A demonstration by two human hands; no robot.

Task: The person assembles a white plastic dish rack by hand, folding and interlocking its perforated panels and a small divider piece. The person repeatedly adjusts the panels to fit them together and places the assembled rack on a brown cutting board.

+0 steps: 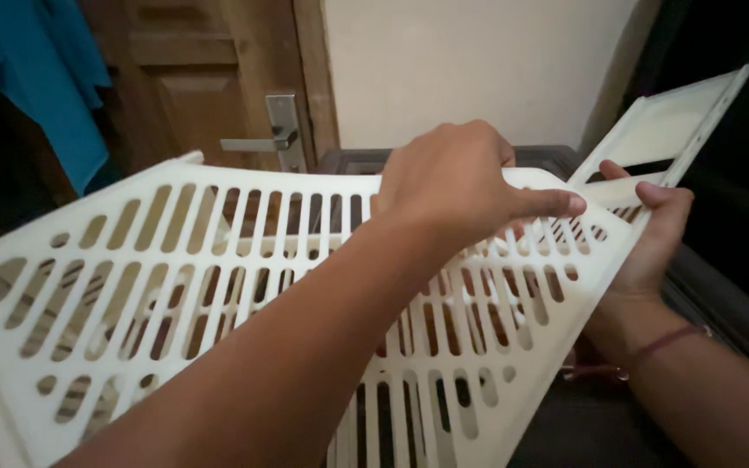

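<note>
Gripping a white slotted plastic panel [175,286], both hands are engaged at its far right end. The panel is large, perforated with rows of long narrow slots and a few small oval ones, and it is held tilted in the air, spanning from the lower left of the view up towards the right. A second slotted section of the same white plastic shows beneath it at bottom centre.

Left hand [457,186]: reaches across over the top of the panel, palm down, fingers curled over the upper edge, forefinger stretched out to the right along the rim. It is closed on the panel.

Right hand [648,238]: comes in from the lower right, a thin dark red band on the wrist. Its fingers are closed around the panel's right corner, where a flat white frame piece [669,130] with a narrow opening rises at an angle towards the upper right. Whether that piece is joined to the panel at this point cannot be told.

Surroundings: a brown wooden door [201,78] with a metal lever handle [275,139] stands behind, a blue cloth [45,78] hangs at upper left, and a pale wall [470,61] lies beyond the hands. A dark container rim [556,158] shows below the panel.
</note>
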